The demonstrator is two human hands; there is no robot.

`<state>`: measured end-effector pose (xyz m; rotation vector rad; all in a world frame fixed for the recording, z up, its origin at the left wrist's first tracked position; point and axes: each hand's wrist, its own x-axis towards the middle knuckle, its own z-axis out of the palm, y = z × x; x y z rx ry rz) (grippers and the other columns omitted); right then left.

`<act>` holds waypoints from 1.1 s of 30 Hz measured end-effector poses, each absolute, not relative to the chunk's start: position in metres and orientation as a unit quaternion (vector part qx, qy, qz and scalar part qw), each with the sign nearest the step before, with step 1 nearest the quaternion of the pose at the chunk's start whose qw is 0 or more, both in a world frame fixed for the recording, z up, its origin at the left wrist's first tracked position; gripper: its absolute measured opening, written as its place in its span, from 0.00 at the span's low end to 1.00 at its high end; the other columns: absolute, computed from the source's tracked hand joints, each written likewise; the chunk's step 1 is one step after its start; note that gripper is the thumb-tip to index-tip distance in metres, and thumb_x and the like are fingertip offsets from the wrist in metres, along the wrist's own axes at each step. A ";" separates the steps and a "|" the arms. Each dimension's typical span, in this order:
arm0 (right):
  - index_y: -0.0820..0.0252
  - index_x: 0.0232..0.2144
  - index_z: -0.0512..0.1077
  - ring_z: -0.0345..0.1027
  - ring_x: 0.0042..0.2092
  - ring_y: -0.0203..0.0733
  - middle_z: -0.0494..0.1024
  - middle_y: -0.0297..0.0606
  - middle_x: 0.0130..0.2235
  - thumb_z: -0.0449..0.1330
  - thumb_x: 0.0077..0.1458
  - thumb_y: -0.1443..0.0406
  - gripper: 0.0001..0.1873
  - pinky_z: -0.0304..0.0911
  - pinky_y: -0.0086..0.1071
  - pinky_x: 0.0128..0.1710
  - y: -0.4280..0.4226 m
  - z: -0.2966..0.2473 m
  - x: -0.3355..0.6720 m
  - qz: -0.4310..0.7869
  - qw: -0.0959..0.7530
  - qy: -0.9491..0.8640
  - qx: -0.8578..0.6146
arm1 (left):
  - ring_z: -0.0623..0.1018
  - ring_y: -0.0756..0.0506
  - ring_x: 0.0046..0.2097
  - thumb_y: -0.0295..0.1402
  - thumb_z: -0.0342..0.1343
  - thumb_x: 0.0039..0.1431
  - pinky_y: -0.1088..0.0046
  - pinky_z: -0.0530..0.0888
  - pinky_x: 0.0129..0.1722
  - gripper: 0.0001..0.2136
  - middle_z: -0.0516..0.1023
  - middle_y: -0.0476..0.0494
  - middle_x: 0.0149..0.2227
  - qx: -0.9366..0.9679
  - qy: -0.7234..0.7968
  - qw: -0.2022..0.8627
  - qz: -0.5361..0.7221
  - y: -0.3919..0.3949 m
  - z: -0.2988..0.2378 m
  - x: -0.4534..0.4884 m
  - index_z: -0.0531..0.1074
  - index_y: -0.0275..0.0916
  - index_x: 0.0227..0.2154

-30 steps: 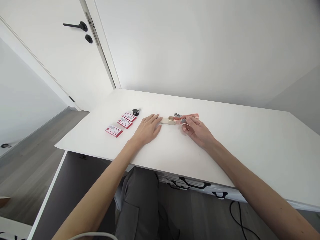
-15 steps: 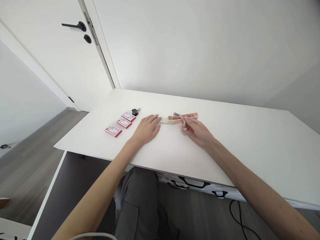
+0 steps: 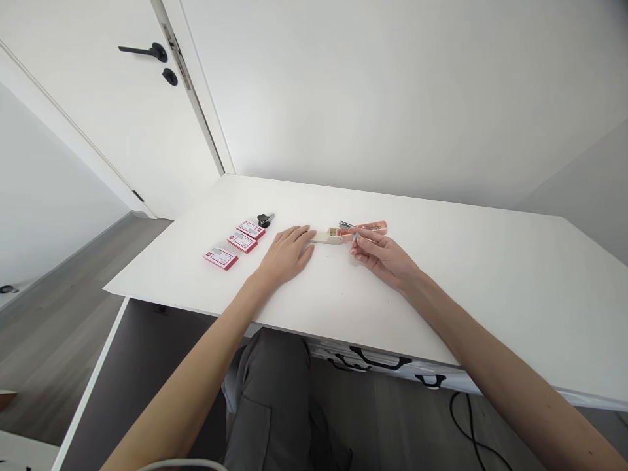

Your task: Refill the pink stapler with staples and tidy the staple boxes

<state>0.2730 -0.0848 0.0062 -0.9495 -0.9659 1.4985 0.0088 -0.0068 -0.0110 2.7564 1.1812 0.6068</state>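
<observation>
A pink and cream stapler lies opened out on the white table, its cream arm (image 3: 324, 237) to the left and its pink arm (image 3: 377, 227) to the right. A silver metal piece of it (image 3: 345, 224) sticks out beside the pink part. My left hand (image 3: 287, 254) lies flat, fingers stretched over the left end of the cream arm, thumb apart. My right hand (image 3: 381, 256) is closed in a pinch just in front of the pink part. Between its thumb and fingertips shows a short silver strip of staples (image 3: 356, 239), mostly covered by the fingers.
Several red-and-white small boxes (image 3: 221, 258) lie in a slanting row left of my left hand. A black staple remover (image 3: 265, 220) sits behind them. The white table (image 3: 471, 281) has drawers with black handles (image 3: 380, 359) below its front edge. A wall stands behind.
My right hand has turned the silver strip and shifted it slightly left, so less of it shows now. My left hand has stayed on the cream arm.
</observation>
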 end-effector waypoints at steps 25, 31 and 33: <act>0.52 0.42 0.77 0.82 0.41 0.46 0.84 0.38 0.44 0.72 0.58 0.54 0.15 0.75 0.40 0.40 -0.084 0.006 0.274 0.239 0.635 -0.533 -0.505 | 0.74 0.36 0.63 0.40 0.49 0.75 0.51 0.71 0.63 0.17 0.82 0.44 0.59 0.900 0.361 0.085 0.229 -0.008 -0.006 0.007 0.78 0.43 0.57; 0.50 0.43 0.79 0.78 0.50 0.49 0.83 0.38 0.46 0.68 0.62 0.55 0.10 0.72 0.47 0.52 -0.084 0.010 0.280 0.092 0.602 -0.586 -0.535 | 0.75 0.37 0.59 0.38 0.49 0.74 0.50 0.72 0.61 0.16 0.83 0.45 0.56 0.900 0.343 0.105 0.248 -0.007 -0.007 0.006 0.79 0.45 0.54; 0.49 0.43 0.80 0.76 0.54 0.51 0.82 0.40 0.49 0.67 0.63 0.55 0.08 0.70 0.51 0.56 -0.084 0.011 0.281 0.043 0.582 -0.607 -0.540 | 0.75 0.37 0.59 0.37 0.48 0.74 0.50 0.72 0.62 0.17 0.83 0.46 0.56 0.900 0.335 0.114 0.253 -0.007 -0.007 0.005 0.79 0.46 0.55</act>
